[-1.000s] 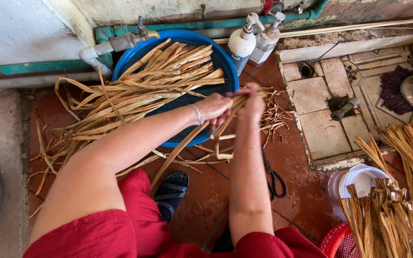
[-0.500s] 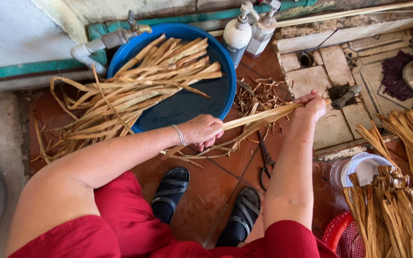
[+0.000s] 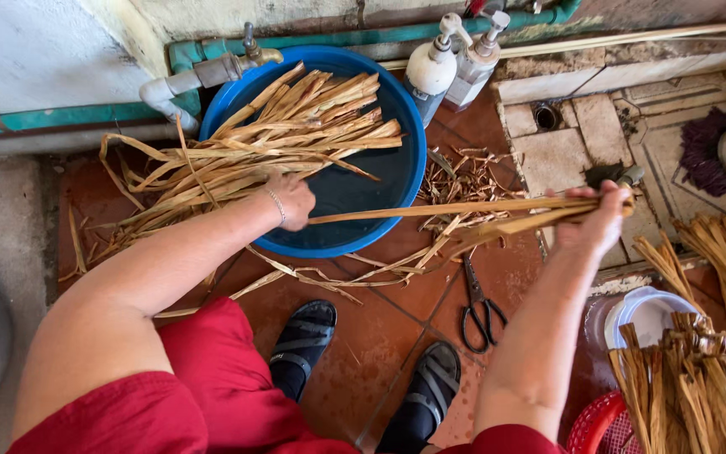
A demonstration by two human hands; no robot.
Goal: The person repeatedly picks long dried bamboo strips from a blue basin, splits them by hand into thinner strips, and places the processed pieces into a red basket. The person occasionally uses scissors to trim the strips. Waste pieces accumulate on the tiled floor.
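My right hand [image 3: 600, 220] is closed around one end of a long dried leaf strip [image 3: 464, 214], held out to the right above the tiled floor. My left hand [image 3: 292, 199] pinches the other end of that strip at the near rim of a blue basin [image 3: 403, 160]. A pile of dried leaf strips [image 3: 270, 143] lies across the basin and spills over its left side. More loose strips [image 3: 355, 273] trail on the floor under the held one.
Black scissors [image 3: 479, 304] lie on the red tiles by my sandalled feet [image 3: 363, 370]. Two pump bottles [image 3: 454, 63] stand behind the basin near a tap [image 3: 212, 74]. Bundled dried strips [image 3: 699, 370] fill a red basket at right, beside a white bucket [image 3: 644, 313].
My hands have drawn apart: the right swung far to the right, pulling the strip out long, while the left stayed near the basin rim.
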